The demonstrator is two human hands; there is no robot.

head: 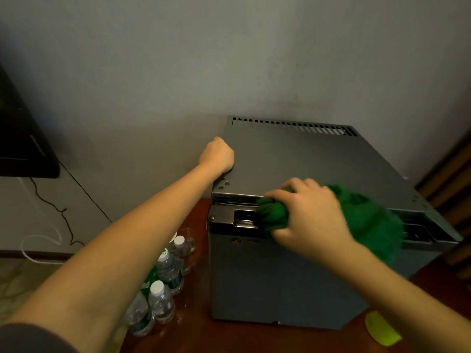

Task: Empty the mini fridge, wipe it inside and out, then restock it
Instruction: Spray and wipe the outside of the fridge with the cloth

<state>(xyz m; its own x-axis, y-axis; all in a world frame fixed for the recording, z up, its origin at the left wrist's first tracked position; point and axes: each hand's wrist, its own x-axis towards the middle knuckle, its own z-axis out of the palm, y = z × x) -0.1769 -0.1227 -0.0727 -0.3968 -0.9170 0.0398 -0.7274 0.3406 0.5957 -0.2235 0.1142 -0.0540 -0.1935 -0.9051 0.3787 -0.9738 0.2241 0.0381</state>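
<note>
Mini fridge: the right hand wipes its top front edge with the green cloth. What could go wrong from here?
1. The water bottles stand close beside the mini fridge on the table; if the left hand, holding its left top edge, shoves it sideways, they may topple.
2. The green cloth in the right hand lies at the door's handle recess; its loose end could snag there.

Bare left forearm (114, 245), bare right forearm (387, 286), dark grey sleeve (33, 338) on left upper arm
</note>
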